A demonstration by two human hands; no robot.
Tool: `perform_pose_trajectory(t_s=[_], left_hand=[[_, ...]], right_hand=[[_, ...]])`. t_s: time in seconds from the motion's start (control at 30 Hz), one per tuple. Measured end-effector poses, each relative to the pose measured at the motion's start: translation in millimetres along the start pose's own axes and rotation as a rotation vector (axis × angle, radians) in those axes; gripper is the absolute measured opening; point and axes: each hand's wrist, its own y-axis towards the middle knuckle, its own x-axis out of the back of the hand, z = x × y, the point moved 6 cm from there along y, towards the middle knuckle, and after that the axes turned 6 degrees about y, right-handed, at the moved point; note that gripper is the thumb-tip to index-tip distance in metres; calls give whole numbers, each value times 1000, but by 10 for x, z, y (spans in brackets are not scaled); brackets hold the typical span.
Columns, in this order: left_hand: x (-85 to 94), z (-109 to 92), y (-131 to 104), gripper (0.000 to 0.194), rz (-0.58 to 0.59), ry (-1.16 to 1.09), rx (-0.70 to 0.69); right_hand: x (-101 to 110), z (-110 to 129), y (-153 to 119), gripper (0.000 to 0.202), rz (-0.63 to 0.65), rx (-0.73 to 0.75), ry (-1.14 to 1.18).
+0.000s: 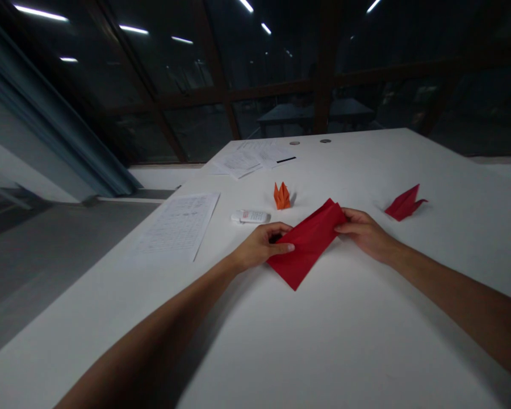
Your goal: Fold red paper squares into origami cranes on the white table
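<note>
A folded sheet of red paper (309,244) is held between my two hands, tilted a little above the white table. My left hand (267,243) pinches its left side, the thumb lying on top and the fingers partly hidden behind. At the upper right corner, my right hand (364,232) grips the paper between thumb and fingers. Beyond the sheet stands a small orange origami figure (282,196) with two upright points. To the right of my right hand rests a red origami crane (403,203).
A white plastic device with printed text (250,216) lies beside my left hand. Printed sheets (176,226) are at the left edge of the table (323,352), with more papers (242,162) and a black strip (286,159) farther back. Two small round discs (325,141) sit near the far edge.
</note>
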Motion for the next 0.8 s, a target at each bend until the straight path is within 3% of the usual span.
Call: perform_pose_trajectory(t_s=[0.3,0.53,0.67,0.8], left_hand=[[42,57,-3,25,-89,-44,41],[75,15,31,28,-200,-208,9],[58,5,41,29,-184,-249,8],[61,-7,37,31,-175,-263,-5]], right_hand=[[11,2,41,7,-78,13,10],[-220,16,-38,22,-20,-31,80],[-405,-41,-110,28,45,-100,164],[-435,-71,-123,31,44,-101,115]])
